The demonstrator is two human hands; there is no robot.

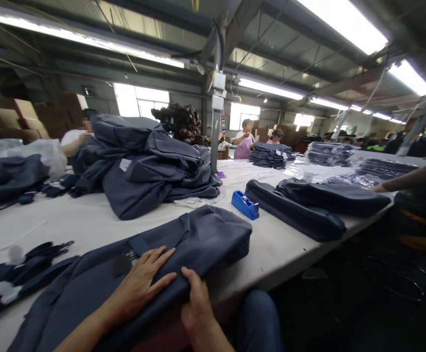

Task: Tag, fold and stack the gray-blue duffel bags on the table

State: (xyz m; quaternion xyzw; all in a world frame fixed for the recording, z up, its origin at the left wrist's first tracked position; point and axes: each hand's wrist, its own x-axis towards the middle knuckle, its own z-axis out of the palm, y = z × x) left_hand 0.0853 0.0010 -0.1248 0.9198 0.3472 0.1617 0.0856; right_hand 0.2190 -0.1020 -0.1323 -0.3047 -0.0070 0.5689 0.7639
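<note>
A long dark navy fabric bag [213,234] lies across the table in front of me, with a small black label [122,264] on its upper face. My left hand [143,278] rests flat on the bag beside the label, fingers stretched out and thumb apart. At the bag's near edge is my right hand [198,300], its fingers curled and gripping the fabric there; the fingertips underneath are hidden. Navy straps [30,274] with metal hooks and whitish wrapping lie to the left of the bag.
A blue tape dispenser [245,205] stands beyond the bag. Behind is a heap of navy bags [150,166]; at right lie more bags [301,210] near a co-worker's arm [411,176]. A metal post [216,117] rises from the table. Other people work farther back.
</note>
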